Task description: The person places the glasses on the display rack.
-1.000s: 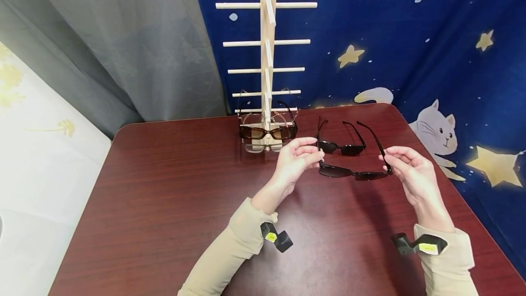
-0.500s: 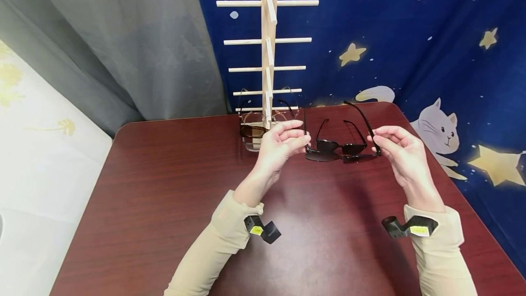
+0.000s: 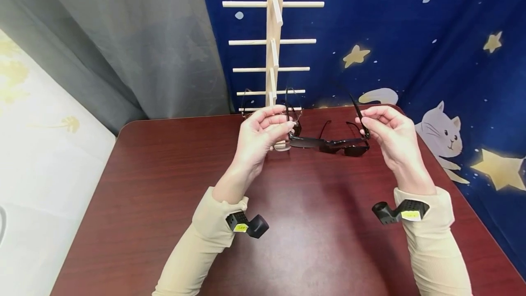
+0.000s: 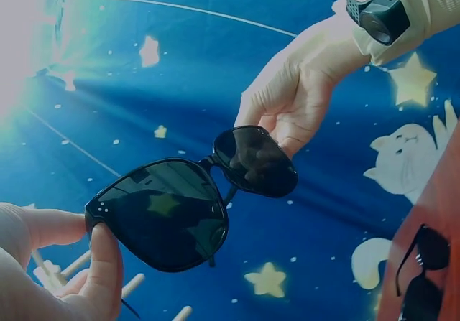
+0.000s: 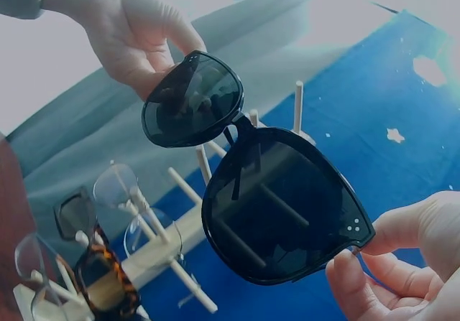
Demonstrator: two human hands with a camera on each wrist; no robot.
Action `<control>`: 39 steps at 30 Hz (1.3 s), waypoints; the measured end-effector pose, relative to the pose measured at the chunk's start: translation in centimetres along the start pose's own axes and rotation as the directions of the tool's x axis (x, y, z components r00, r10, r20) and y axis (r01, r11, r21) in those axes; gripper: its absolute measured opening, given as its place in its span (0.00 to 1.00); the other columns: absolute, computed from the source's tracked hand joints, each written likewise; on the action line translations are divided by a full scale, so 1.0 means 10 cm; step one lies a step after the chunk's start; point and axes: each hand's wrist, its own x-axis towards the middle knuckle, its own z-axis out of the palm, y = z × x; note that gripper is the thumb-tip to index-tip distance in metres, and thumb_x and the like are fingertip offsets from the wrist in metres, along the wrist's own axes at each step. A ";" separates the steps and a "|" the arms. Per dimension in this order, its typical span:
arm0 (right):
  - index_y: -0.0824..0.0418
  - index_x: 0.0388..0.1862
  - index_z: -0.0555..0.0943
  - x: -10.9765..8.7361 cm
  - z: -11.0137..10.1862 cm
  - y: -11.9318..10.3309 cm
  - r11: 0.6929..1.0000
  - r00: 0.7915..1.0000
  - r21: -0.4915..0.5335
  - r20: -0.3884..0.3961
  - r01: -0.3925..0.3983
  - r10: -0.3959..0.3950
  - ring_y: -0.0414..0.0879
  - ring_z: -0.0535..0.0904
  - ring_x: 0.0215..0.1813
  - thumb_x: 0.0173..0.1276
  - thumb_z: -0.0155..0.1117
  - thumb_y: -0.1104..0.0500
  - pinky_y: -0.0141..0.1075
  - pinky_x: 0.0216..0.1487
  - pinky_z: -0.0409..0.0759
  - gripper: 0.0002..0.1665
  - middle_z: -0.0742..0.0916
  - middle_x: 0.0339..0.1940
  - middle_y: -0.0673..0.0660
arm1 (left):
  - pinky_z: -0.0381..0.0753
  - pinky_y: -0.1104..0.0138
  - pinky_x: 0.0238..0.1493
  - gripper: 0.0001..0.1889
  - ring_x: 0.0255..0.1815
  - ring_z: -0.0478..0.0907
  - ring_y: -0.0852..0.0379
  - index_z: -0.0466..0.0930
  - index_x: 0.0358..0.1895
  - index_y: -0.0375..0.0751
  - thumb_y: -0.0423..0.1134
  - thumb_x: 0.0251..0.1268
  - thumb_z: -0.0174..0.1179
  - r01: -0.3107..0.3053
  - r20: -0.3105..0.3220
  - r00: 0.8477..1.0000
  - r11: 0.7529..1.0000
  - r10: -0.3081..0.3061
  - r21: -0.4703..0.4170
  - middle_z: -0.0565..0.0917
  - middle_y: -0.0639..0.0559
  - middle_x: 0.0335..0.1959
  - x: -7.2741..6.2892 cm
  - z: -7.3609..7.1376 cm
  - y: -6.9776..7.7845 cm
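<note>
The head view shows two beige sleeves (image 3: 186, 250) rising from the bottom edge, each with a small black camera (image 3: 247, 224) at the cuff, over a dark red-brown counter (image 3: 156, 186). At the centre of the frame, the left hand (image 3: 260, 135) and, farther right, the right hand (image 3: 392, 138) hold black sunglasses (image 3: 306, 142) in the air between them; the fingers of each hand pinch one side arm near its hinge, the arms pointing away from the person. Just beyond, at centre right, a second dark pair (image 3: 356, 151) rests unfolded on the counter, partly covered by the first. Behind the left hand, a pale wooden rack (image 3: 274, 33) with crossbars reaches toward the top. In the right wrist view, tortoiseshell glasses (image 5: 108, 281) and clear-lensed glasses (image 5: 115, 184) sit on it at lower left. Farthest back are a grey curtain (image 3: 135, 35), upper left, and a star-patterned blue curtain (image 3: 402, 26), upper right.
</note>
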 end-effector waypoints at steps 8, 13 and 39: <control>0.68 0.33 0.82 0.19 0.24 0.00 1.000 0.999 0.015 0.035 -0.026 0.025 0.45 0.84 0.33 0.59 0.59 0.78 0.28 0.31 0.82 0.10 0.86 0.31 0.57 | 0.81 0.75 0.29 0.21 0.23 0.78 0.65 0.72 0.55 0.26 0.19 0.54 0.59 -0.042 -0.056 0.998 0.999 0.042 -0.008 0.80 0.55 0.27 0.01 -0.15 0.18; 0.67 0.32 0.82 0.32 0.38 0.01 0.999 0.998 0.019 0.044 -0.040 0.039 0.44 0.84 0.32 0.59 0.59 0.79 0.28 0.30 0.81 0.10 0.86 0.30 0.57 | 0.80 0.76 0.28 0.21 0.23 0.77 0.65 0.71 0.56 0.24 0.18 0.56 0.57 -0.058 -0.085 0.995 0.998 0.055 -0.027 0.81 0.55 0.26 0.07 -0.26 0.25; 0.61 0.26 0.82 0.96 0.85 0.14 0.982 0.993 -0.152 -0.041 -0.112 0.107 0.43 0.82 0.30 0.60 0.62 0.73 0.27 0.32 0.78 0.09 0.85 0.23 0.53 | 0.80 0.77 0.26 0.09 0.23 0.81 0.60 0.81 0.39 0.32 0.20 0.56 0.60 0.020 -0.253 0.965 0.976 -0.076 -0.217 0.82 0.46 0.27 0.67 -0.62 0.54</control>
